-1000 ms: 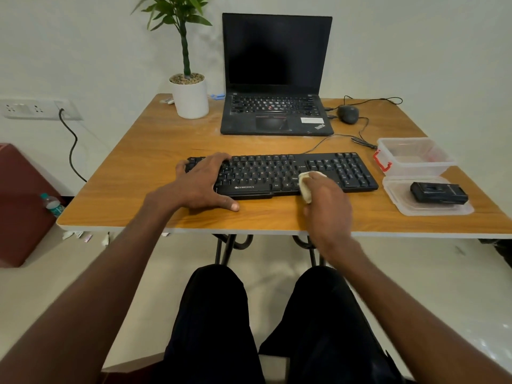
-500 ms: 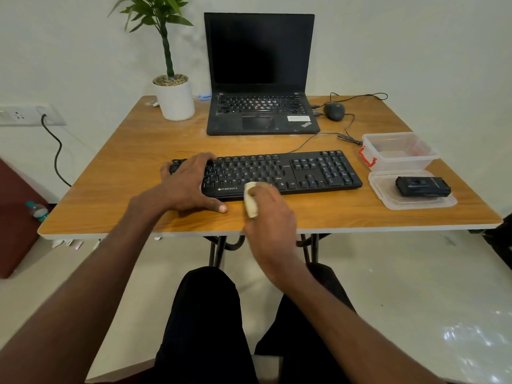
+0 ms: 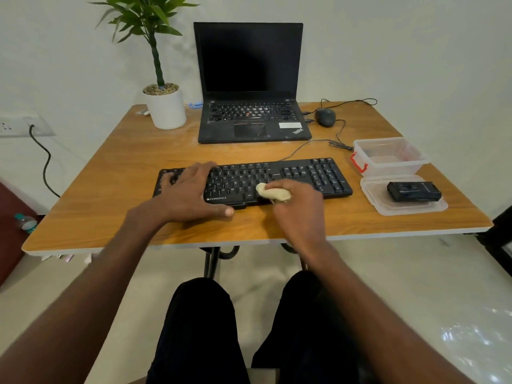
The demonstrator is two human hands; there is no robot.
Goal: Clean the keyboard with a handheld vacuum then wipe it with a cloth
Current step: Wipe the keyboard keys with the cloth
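Note:
A black keyboard lies across the middle of the wooden table. My left hand rests flat on its left half, thumb along the front edge. My right hand grips a small bunched cream cloth and presses it on the keys near the front middle of the keyboard. The black handheld vacuum lies on a clear plastic lid to the right of the keyboard.
A clear plastic box with a red clip stands behind the lid. An open black laptop, a wired mouse and a potted plant are at the back. Cables run between mouse and keyboard.
My right hand with the cloth slid left along the keyboard's front, then back right onto the keys. My left hand stayed on the left half. The view shifted.

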